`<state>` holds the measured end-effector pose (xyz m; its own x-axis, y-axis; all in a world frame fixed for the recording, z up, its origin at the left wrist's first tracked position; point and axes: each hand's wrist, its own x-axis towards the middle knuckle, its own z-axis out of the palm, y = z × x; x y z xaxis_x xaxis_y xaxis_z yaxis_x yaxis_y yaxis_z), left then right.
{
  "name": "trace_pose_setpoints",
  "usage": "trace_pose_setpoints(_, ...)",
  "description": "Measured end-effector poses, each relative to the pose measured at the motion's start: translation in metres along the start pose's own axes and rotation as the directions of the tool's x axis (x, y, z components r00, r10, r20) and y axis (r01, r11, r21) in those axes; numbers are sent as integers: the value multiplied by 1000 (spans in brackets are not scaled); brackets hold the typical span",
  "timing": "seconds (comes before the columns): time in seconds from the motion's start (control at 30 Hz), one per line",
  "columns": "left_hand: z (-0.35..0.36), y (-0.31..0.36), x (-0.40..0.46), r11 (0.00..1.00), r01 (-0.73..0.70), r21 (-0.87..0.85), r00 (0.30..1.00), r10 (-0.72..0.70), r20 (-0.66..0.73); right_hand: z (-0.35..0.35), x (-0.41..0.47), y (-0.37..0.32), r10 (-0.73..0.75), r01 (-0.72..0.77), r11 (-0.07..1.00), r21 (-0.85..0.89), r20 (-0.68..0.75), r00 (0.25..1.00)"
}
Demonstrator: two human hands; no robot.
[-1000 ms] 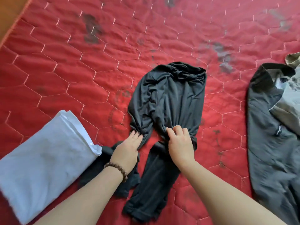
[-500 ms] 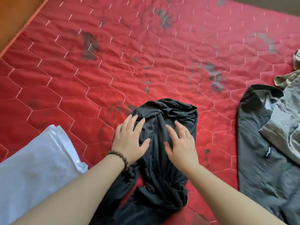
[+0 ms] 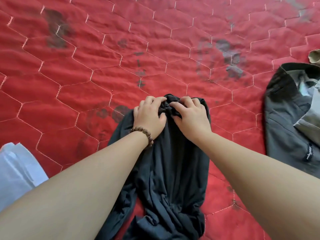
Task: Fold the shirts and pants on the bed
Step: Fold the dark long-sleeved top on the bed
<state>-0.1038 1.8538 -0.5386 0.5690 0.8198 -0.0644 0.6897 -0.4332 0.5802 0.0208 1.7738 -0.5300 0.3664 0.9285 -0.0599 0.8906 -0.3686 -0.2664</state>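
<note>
Nearest, lower centre: dark garment (image 3: pixel 173 179), crumpled, lying lengthwise on the red quilted bed (image 3: pixel 103 75), its near end twisted into folds. Lower left edge: white folded cloth (image 3: pixel 15 170), apart from the dark garment. Both forearms cross the garment from the near edge. Left hand (image 3: pixel 149 116), brown bead bracelet (image 3: pixel 144 134) at the wrist: grip narrow, fingers curled into the bunched far end of the garment. Right hand (image 3: pixel 190 116): grip likewise narrow, fingertips pinching the same bunched cloth, just beside the left hand. Right edge, mid-distance: grey garment (image 3: pixel 285 127) laid flat, well apart from the dark one, with a lighter grey piece (image 3: pixel 310 125) overlapping it. Beyond the hands: bare quilt, hexagonal stitching, several dark stains.
</note>
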Motion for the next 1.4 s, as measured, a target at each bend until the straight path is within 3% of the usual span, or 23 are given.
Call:
trace_pose_setpoints(0.33,-46,20,-26,964,58,-260,984,-11,177,-50,-28,-13,8,-6,963,268,-4,1000)
trace_pose_setpoints(0.43,-79,39,-35,938,47,-344,989,4,148,-91,-37,-21,29,-22,894,448,-8,1000)
trace_pose_setpoints(0.53,-124,68,-43,873,94,-479,983,-3,186,-146,-46,-32,28,11,869,494,-70,997)
trace_pose_setpoints(0.63,-179,112,-48,840,71,-537,959,90,267,-215,-55,-53,-8,65,861,504,-116,993)
trace_pose_setpoints(0.8,-307,203,-44,782,-118,-613,978,200,67,-361,-53,-102,65,121,902,414,-406,911)
trace_pose_setpoints(0.87,-371,245,-44,733,-207,-648,973,226,-55,-432,-51,-128,82,139,885,444,-443,893)
trace_pose_setpoints(1.0,-478,325,-55,608,-343,-717,937,272,-218,-561,-58,-193,169,165,636,754,-344,924)
trace_pose_setpoints(1.2,-588,394,-88,446,-315,-838,939,274,-207,-690,-109,-244,227,225,314,922,-303,926)
trace_pose_setpoints(1.3,-625,408,-103,488,-351,-799,931,269,-245,-727,-126,-250,270,278,256,926,-344,899)
trace_pose_setpoints(1.4,-655,412,-114,500,-367,-784,930,209,-302,-755,-138,-246,304,297,272,915,-375,876)
